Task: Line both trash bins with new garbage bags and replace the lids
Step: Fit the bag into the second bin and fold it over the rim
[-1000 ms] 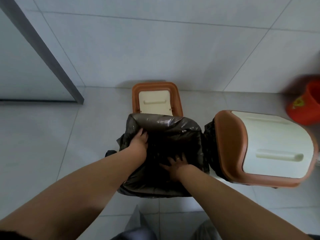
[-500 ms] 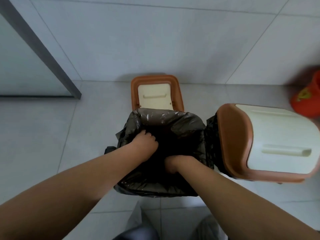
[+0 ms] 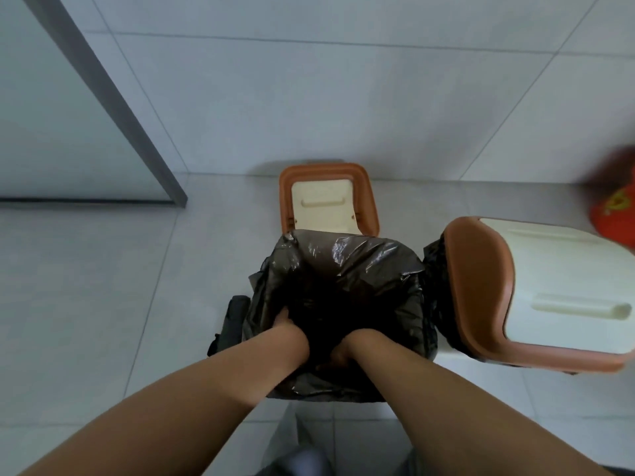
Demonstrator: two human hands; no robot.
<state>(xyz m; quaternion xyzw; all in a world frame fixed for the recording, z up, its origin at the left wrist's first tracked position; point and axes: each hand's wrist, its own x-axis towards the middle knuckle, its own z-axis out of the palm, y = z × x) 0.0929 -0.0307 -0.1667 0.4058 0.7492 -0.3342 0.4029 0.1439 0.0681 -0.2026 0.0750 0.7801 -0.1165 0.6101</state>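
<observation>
Bare forearms [image 3: 206, 407], grey trousers [image 3: 302, 456] (blurred, below)

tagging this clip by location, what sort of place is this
Likely a tiled washroom or utility corner: glossy pale grey tiled floor and wall, a grey metal-framed partition at the left, and an orange-and-cream plastic swing-lid bin at the right.

large pale grey tiles covered the wall [image 3: 309, 97] and the floor [image 3: 86, 304] under soft, even light. at left a grey frame post [image 3: 113, 108] edged a smooth panel [image 3: 51, 132]; a blurred red object [image 3: 615, 218] showed far right.
</observation>
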